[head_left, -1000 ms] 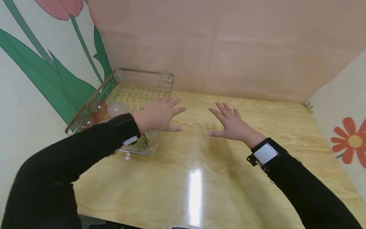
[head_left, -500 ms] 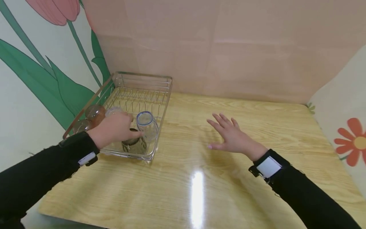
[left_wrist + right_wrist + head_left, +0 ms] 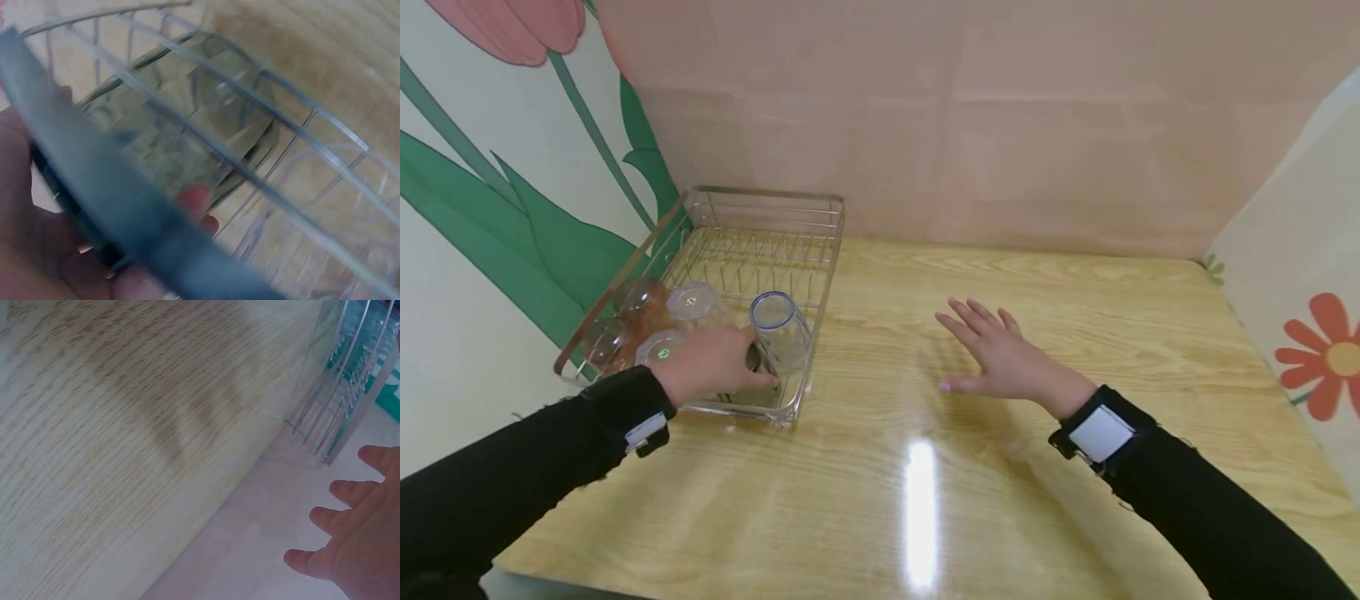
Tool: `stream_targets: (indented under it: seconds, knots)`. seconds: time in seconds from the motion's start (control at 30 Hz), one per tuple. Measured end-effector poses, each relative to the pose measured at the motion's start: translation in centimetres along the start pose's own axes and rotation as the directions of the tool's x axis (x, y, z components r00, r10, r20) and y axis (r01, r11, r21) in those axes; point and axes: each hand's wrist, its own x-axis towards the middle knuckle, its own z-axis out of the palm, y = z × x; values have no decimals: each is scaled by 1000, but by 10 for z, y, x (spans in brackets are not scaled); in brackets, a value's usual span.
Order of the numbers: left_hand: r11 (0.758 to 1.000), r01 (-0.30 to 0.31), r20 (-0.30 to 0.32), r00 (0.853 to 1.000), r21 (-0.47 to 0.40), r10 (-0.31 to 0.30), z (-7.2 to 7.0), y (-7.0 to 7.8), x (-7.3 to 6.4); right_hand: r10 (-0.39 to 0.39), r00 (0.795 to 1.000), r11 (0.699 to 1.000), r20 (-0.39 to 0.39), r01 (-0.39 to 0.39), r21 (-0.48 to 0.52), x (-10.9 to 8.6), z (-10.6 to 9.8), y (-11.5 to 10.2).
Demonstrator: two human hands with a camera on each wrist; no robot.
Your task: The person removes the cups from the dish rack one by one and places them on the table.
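My left hand (image 3: 718,360) reaches into the wire dish rack (image 3: 831,275) at its front and grips a smoky dark glass (image 3: 162,131). In the left wrist view, fingertips show on the glass behind the rack's bars, and the rack's rim hides part of the hand. Right beside it stands a clear glass with a blue rim (image 3: 784,333). My right hand (image 3: 1003,358) hovers over the table, fingers spread and holding nothing. The right wrist view shows its fingers (image 3: 350,494) straight, well away from the rack.
Left of my left hand, clear glasses (image 3: 692,302) and round amber-tinted glasses (image 3: 640,302) fill the rack's front left. Wire dividers (image 3: 752,250) line its back. The wooden table (image 3: 880,467) meets a pinkish back wall (image 3: 970,150).
My left hand has gone left from above the rack, down into it and onto the smoky glass, which it now grips. The right hand stays nearly in place, slightly lower in view.
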Motion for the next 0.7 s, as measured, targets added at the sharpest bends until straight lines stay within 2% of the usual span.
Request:
stream_targets:
  seconds: [0.13, 0.4, 0.53, 0.7]
  knots:
    - [998, 11, -10, 1000, -62, -12, 8, -1, 3, 4, 1000, 1000, 4, -4, 1, -2, 2, 1]
    - [996, 11, -33, 999, -85, -14, 10, -2, 3, 19, 1000, 1000, 25, -18, -14, -8, 5, 8]
    - [995, 27, -19, 999, -100, -29, 5, 1, 1, 19, 1000, 1000, 22, -19, -16, -10, 4, 11]
    - [990, 64, 39, 997, -129, -60, -2, 6, 0, 22, 1000, 999, 0, -22, 42, -17, 5, 13]
